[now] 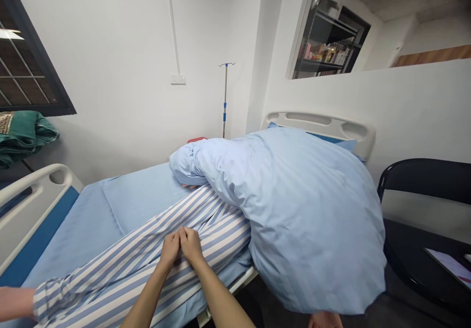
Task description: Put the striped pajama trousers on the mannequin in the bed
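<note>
Left hand (169,250) and right hand (190,244) side by side, fingers half-curled on a striped pajama sleeve (110,274), grip unclear; sleeve lying across the hospital bed (40,190), blue quilt (312,220) beside it. Risk: a hard tug wrenching the arm inside.

An IV pole (224,99) stands by a white wall (117,72) with a socket (178,79) and dark-framed window (29,53).
</note>
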A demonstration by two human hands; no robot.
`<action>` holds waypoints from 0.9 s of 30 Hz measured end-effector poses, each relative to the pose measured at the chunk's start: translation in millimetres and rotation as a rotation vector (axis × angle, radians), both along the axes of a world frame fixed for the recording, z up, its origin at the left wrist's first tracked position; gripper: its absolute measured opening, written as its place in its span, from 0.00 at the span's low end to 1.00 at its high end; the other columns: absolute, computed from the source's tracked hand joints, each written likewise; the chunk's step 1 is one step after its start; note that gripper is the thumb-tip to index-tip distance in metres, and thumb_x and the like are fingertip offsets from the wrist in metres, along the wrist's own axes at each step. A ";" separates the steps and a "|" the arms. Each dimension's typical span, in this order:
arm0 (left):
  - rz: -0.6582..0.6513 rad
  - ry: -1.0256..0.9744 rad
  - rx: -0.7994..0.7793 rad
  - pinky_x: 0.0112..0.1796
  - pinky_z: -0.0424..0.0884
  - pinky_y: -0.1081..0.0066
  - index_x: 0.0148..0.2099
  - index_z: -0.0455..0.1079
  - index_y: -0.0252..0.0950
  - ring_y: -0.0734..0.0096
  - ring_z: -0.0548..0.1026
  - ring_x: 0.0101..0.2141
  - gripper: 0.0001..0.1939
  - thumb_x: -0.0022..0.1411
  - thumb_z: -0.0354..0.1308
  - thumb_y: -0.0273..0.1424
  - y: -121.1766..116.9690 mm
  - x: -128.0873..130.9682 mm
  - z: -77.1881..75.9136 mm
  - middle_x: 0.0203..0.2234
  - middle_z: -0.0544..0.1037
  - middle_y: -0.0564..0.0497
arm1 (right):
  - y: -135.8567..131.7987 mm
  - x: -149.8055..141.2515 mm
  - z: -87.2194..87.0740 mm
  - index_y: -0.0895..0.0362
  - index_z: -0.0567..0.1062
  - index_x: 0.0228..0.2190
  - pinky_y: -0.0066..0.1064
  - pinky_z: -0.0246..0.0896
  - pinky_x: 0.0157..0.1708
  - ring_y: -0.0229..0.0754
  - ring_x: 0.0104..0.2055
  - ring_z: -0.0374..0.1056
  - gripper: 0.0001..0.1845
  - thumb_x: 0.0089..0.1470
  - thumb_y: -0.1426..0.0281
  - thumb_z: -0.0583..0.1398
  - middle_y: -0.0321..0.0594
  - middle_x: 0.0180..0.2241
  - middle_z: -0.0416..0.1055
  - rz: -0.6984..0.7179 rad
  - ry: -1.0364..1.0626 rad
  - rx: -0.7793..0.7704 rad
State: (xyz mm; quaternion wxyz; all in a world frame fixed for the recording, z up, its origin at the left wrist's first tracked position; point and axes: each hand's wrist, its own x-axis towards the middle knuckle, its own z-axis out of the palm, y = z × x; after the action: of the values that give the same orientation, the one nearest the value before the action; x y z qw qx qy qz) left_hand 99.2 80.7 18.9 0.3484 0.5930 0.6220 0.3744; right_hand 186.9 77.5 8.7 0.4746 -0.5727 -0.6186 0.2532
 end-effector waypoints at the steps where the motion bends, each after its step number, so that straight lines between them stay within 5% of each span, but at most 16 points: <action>1: -0.014 -0.086 0.020 0.24 0.59 0.74 0.19 0.61 0.36 0.74 0.64 0.20 0.22 0.55 0.43 0.46 2.6 4.8 6.0 0.14 0.67 0.54 | 1.9 2.2 1.0 0.57 0.69 0.19 0.24 0.50 0.24 0.35 0.23 0.61 0.27 0.59 0.60 0.42 0.37 0.19 0.68 0.020 0.094 0.011; 5: 0.038 -0.359 0.034 0.20 0.56 0.75 0.17 0.52 0.38 0.80 0.55 0.16 0.21 0.53 0.45 0.46 8.9 24.6 22.3 0.11 0.55 0.59 | 6.7 7.6 4.2 0.57 0.64 0.16 0.24 0.52 0.24 0.35 0.21 0.58 0.28 0.59 0.57 0.40 0.35 0.16 0.62 0.080 0.377 0.015; 8: 0.180 -0.426 0.045 0.21 0.57 0.75 0.18 0.55 0.38 0.79 0.57 0.17 0.19 0.52 0.46 0.45 5.8 31.2 15.4 0.11 0.58 0.59 | 5.0 6.0 3.4 0.57 0.63 0.16 0.24 0.50 0.23 0.35 0.21 0.57 0.26 0.58 0.58 0.42 0.34 0.16 0.61 0.066 0.379 0.017; 11: 0.291 -0.283 0.082 0.26 0.61 0.73 0.22 0.62 0.36 0.74 0.65 0.22 0.19 0.55 0.44 0.44 -4.2 30.6 -2.7 0.17 0.68 0.54 | 1.8 3.1 0.8 0.57 0.62 0.14 0.25 0.47 0.22 0.34 0.20 0.54 0.23 0.56 0.61 0.46 0.33 0.15 0.59 0.021 0.264 0.031; 14: 0.262 -0.087 0.088 0.29 0.61 0.72 0.24 0.65 0.36 0.72 0.68 0.26 0.20 0.58 0.40 0.42 -13.7 29.7 -14.4 0.21 0.73 0.51 | 1.1 3.0 -1.1 0.57 0.61 0.13 0.25 0.44 0.20 0.33 0.19 0.50 0.22 0.55 0.64 0.47 0.32 0.14 0.55 0.004 0.224 0.017; 21: 0.277 0.032 0.088 0.28 0.60 0.71 0.24 0.64 0.37 0.70 0.68 0.25 0.21 0.61 0.37 0.39 -16.3 31.0 -11.4 0.20 0.73 0.50 | 4.1 3.9 -2.9 0.58 0.62 0.14 0.25 0.43 0.20 0.33 0.19 0.51 0.24 0.56 0.61 0.46 0.32 0.14 0.56 0.030 0.170 -0.006; 27: 0.223 0.138 0.074 0.30 0.59 0.72 0.28 0.67 0.37 0.70 0.70 0.28 0.19 0.62 0.37 0.36 -15.4 29.8 -17.7 0.25 0.75 0.48 | -2.5 16.9 17.5 0.58 0.69 0.17 0.26 0.44 0.23 0.34 0.21 0.57 0.26 0.59 0.63 0.44 0.37 0.17 0.67 0.033 -0.187 0.016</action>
State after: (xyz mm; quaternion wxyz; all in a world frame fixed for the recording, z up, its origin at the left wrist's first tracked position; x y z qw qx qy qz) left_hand 129.0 65.3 1.2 0.2389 0.5569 0.6924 0.3916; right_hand 203.9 75.0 26.2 0.4152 -0.5796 -0.6715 0.2017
